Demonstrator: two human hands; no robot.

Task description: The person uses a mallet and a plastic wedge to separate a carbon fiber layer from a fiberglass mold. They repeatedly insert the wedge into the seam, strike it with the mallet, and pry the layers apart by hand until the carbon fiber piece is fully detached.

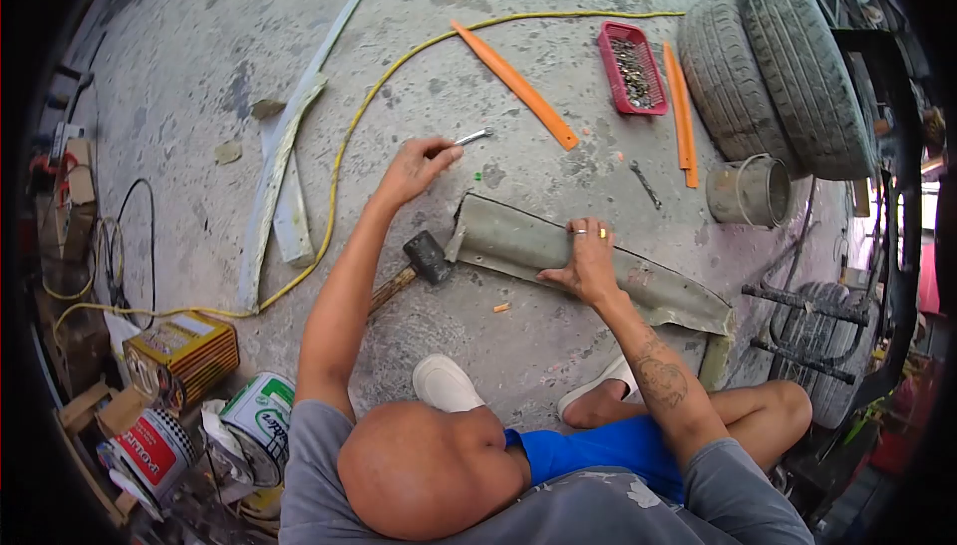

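Observation:
Pinched between the thumb and fingers of my left hand (pixel 417 170) is a small silver wrench (pixel 475 136), its far end pointing right, close above or on the floor. My right hand (pixel 588 258) grips a long grey-green curved panel (pixel 518 236), fingers over the far edge and thumb along the near side. The panel lies slantwise on the concrete in front of my feet. Beside its left end rests a black-headed mallet (pixel 429 258) with a wooden handle, partly hidden by my left forearm. Another wrench (pixel 646 185) lies beyond the panel to the right.
A yellow cable (pixel 344 146) curves over the floor. Orange strips (pixel 513 84) and a red basket (pixel 633 68) of small hardware lie ahead. Tyres (pixel 797 56) and a bucket (pixel 748 191) stand right. Long pale strips (pixel 279 176) and a tin (pixel 181 356) are left.

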